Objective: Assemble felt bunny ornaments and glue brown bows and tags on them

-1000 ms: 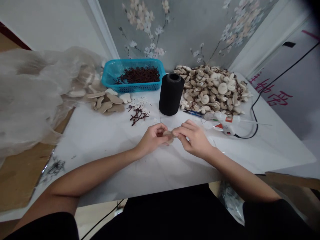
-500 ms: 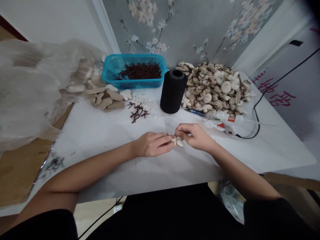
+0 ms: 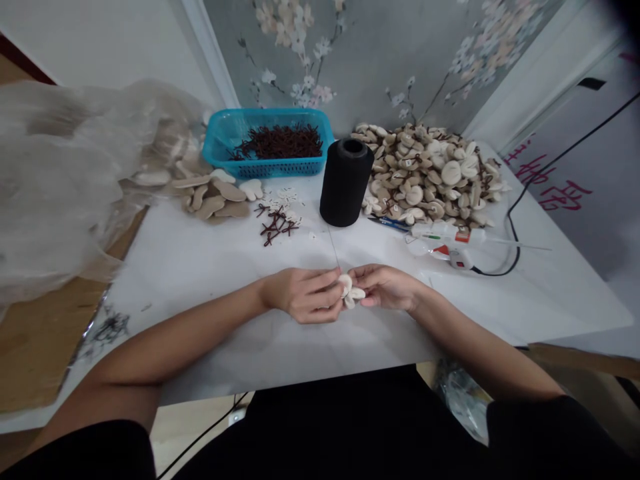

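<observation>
through the head camera i have both hands meeting over the white table (image 3: 240,353), with a small cream padded piece (image 3: 351,293) between them, its rounded lobes fanned out and facing up at me. my left hand (image 3: 310,295) is nearly closed, fingers laid together and pinching the piece along its left side. my right hand (image 3: 384,287) is curled in from the other side, thumb and forefinger only slightly parted, with the right-hand lobe between them; i can't tell how hard either one is pressing.

straight beyond the grip stands a black thread cone (image 3: 346,183), and a thin dark thread (image 3: 334,250) lies from near its foot back toward my fingertips. ahead and left of the grip are a few loose brown bows (image 3: 277,227), with tiny white slips (image 3: 286,197) scattered just behind them. farther out that way, a blue basket (image 3: 220,165) holds a heap of more brown bows, and flat beige pieces (image 3: 220,200) spill beside a cloudy plastic bag (image 3: 65,180).

ahead and right of the grip rises a big pile of padded pieces (image 3: 430,177), many with bows showing. between that pile and my right hand lie blue-handled snips (image 3: 391,224) and a white glue gun (image 3: 457,237), whose black cord (image 3: 517,247) loops away to the right.
</observation>
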### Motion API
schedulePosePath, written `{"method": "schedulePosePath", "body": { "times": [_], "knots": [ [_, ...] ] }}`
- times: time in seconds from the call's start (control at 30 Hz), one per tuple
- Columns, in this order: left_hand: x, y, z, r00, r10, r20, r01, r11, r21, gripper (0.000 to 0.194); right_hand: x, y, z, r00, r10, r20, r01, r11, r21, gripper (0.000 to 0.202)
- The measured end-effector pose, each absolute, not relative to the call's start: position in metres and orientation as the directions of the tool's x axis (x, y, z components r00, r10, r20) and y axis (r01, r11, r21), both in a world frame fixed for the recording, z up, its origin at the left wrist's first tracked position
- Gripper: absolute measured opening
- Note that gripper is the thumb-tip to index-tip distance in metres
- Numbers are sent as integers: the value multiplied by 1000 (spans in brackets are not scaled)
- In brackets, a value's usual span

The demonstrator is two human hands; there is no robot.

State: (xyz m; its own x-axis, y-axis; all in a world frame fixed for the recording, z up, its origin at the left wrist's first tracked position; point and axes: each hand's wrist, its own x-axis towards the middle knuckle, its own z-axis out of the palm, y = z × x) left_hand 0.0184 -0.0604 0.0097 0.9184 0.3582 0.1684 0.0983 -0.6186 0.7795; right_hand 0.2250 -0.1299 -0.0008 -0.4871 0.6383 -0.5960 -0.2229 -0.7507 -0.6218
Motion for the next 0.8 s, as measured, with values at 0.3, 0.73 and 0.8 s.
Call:
{"method": "schedulePosePath", "body": {
  "times": [0.3,0.73,0.8],
  "knots": [
    [21,-61,-13,833,-135,536,-80,-989,-124,18,230,-145,-2,-200,899,-389,-23,-401,-916,11],
    [30,-66,-16,958,170,232,148,-983,108,36,251,-201,12,-29,955,295,644,244,-725,11],
    [31,-64,-15,961,202,191,180,-976,126,39,256,-206,11,-13,917,398,693,295,-657,14]
  ]
}}
